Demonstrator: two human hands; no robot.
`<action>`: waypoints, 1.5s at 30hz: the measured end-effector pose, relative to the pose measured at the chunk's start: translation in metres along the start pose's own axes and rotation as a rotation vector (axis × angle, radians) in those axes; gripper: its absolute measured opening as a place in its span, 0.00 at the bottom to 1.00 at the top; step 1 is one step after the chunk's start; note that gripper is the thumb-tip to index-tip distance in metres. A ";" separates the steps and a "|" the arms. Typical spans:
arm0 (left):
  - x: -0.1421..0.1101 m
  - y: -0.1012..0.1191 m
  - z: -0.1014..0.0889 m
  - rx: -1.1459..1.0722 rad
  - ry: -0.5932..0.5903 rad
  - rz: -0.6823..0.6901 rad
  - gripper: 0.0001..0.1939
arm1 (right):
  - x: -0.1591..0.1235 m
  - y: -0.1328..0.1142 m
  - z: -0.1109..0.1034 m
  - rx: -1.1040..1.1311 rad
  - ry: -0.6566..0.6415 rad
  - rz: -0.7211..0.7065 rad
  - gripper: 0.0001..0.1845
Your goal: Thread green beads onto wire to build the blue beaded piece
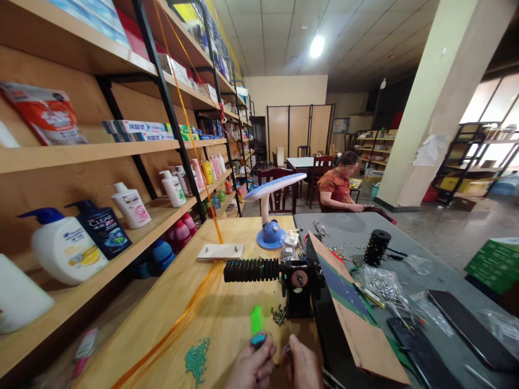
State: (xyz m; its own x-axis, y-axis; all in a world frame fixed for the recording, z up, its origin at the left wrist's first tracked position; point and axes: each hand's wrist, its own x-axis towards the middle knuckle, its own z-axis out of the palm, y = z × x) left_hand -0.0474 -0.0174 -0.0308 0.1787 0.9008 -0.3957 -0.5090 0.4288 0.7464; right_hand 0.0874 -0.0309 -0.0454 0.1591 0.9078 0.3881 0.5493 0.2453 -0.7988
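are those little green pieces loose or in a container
Loose: the little green pieces lie scattered directly on the wooden table, left of the left hand, with no dish or bag around them.

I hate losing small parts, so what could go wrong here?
The blue-green item pinched in the left hand might slip if that grip loosens. A careless forearm could scatter the loose teal pieces lying near that hand. The small metal parts by the black device could also get knocked about.
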 end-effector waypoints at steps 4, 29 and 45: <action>-0.003 0.003 -0.005 -0.009 -0.088 -0.114 0.32 | 0.014 0.022 -0.022 -0.270 -0.032 -0.137 0.39; -0.102 0.076 -0.050 -0.052 0.040 0.154 0.19 | -0.021 -0.003 -0.004 -0.132 -0.361 -0.885 0.23; -0.152 0.056 -0.093 -0.143 0.257 0.179 0.21 | -0.064 -0.021 0.015 -0.163 -0.551 -1.055 0.14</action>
State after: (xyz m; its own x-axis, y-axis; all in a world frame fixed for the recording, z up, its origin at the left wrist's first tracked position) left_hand -0.1815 -0.1363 0.0211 -0.1331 0.9066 -0.4004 -0.6292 0.2348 0.7409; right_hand 0.0536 -0.0895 -0.0606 -0.7821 0.3191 0.5353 0.3014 0.9455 -0.1232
